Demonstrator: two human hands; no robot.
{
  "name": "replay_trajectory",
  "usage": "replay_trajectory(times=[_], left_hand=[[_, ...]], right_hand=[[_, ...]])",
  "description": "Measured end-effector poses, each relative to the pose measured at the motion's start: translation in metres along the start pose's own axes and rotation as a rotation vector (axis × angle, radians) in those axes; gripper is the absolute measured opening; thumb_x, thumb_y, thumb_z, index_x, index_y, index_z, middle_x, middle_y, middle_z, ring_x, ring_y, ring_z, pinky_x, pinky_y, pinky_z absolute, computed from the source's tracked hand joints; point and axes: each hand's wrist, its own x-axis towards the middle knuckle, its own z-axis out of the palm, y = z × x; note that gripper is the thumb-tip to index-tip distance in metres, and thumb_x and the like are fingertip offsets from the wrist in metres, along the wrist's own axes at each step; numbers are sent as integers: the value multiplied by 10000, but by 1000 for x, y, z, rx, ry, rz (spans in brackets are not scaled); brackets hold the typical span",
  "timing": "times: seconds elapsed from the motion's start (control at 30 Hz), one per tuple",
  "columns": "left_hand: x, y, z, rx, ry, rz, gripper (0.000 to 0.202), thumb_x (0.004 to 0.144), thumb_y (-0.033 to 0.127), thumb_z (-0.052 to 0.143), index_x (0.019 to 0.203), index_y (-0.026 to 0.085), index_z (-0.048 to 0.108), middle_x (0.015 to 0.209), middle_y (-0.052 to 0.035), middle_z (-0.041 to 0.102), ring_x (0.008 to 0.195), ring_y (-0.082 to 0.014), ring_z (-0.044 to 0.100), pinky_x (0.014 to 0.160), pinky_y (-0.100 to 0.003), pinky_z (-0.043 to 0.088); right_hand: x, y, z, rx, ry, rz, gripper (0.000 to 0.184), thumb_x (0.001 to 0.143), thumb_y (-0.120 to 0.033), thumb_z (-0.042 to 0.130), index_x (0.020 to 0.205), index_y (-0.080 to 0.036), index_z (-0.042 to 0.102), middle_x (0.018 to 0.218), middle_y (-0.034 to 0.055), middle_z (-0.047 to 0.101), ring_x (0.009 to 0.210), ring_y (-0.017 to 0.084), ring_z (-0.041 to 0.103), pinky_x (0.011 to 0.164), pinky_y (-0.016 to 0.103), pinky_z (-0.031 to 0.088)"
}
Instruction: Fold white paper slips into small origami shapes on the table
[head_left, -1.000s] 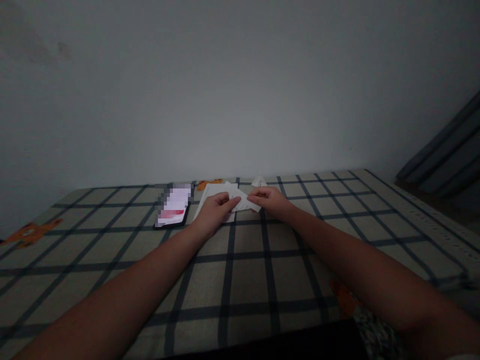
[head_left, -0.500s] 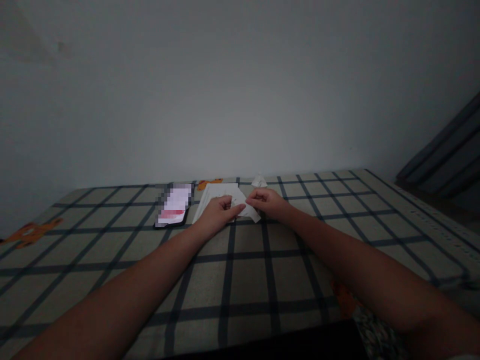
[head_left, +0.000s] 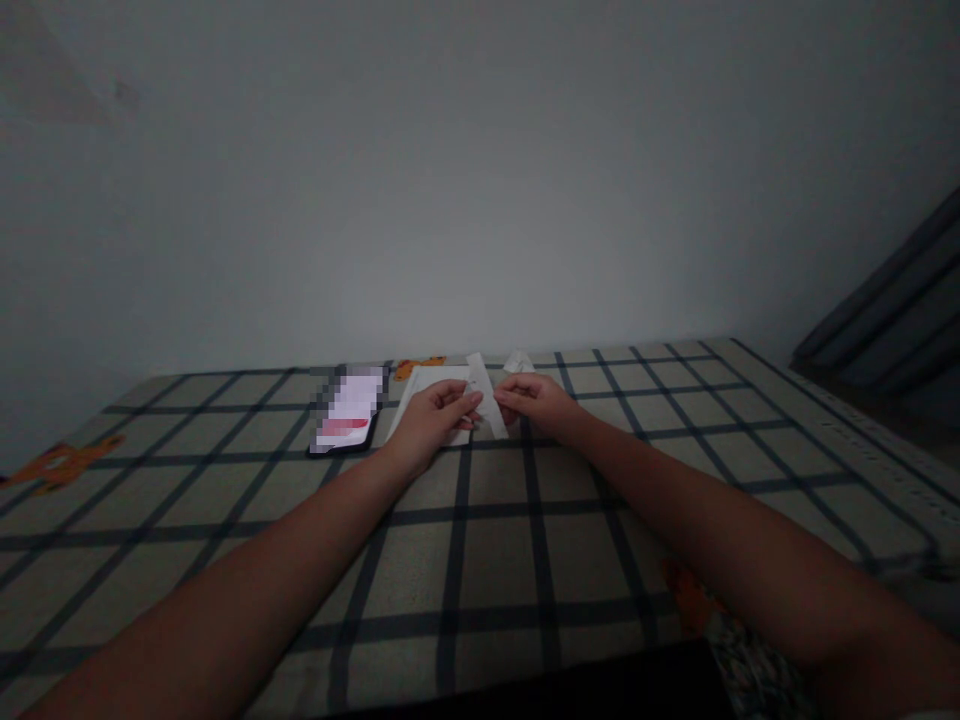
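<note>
The left hand [head_left: 431, 415] and right hand [head_left: 538, 398] pinch a white paper [head_left: 487, 395] between closed fingertips. It slants more steeply than before.

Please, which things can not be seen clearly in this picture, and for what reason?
All in the head view:
White sheets: partly covered by the left hand.
Crumpled paper: lower edge hidden behind the right hand.
White strip: fingertip contacts too small and dim.
Phone: screen content pixelated.
Black object: cut off by the bottom edge.
</note>
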Motion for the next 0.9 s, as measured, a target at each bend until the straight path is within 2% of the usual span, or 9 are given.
replay_trajectory(times=[0.17,0.3,0.53,0.63,0.7,0.8,0.83,0.9], left_hand=[[0,0,2,-24,54,17,482,638,305,694,1072,156,548,899,-57,617,675,-117,581,635,-267,487],[-1,1,2,54,36,40,520,662,329,670,1139,162,545,925,-68,635,719,-134,582,672,-277,472],[-3,-4,0,268,-36,118,465,715,398,596,1140,212,575,943,-52,652,599,-121,546,537,-233,410],[-4,-4,1,267,-79,113,511,740,388,573,1217,220,500,895,-52,651,582,-113,542,531,-229,417],[-4,-3,2,251,-68,140,546,737,368,584,1247,220,455,936,-64,637,616,-116,560,551,-233,441],[-5,-2,5,171,-17,207,519,704,337,622,1185,219,468,1135,-88,553,702,-121,588,596,-247,482],[-5,-2,6,147,-12,215,493,697,332,629,1151,215,475,1143,-84,544,709,-120,592,603,-251,490],[-5,-2,6,135,-32,193,434,698,332,628,1089,209,485,1035,-61,587,670,-115,596,595,-250,494]], right_hand=[[1,3,2,24,1,9,235,700,-354,611,795,-141,581,632,-17,565,554,86,540,562,227,443],[1,7,1,31,-18,16,232,697,-346,616,809,-147,578,663,-12,585,571,94,562,576,235,462],[0,4,3,83,3,36,262,649,-343,665,796,-151,564,692,-6,597,603,99,573,583,233,472],[0,5,3,128,-19,35,287,645,-341,673,827,-158,547,698,-10,590,621,103,578,598,241,478],[0,6,3,138,-20,25,296,644,-333,676,845,-163,539,702,-13,586,625,104,582,602,243,479],[0,4,4,118,14,16,302,632,-339,687,828,-165,536,699,-13,584,606,101,580,584,237,473],[0,3,4,111,22,16,305,626,-345,691,818,-165,536,693,-14,584,595,100,578,575,236,472],[0,2,4,105,19,17,313,616,-353,697,806,-163,538,684,-13,584,589,102,577,568,236,472]])
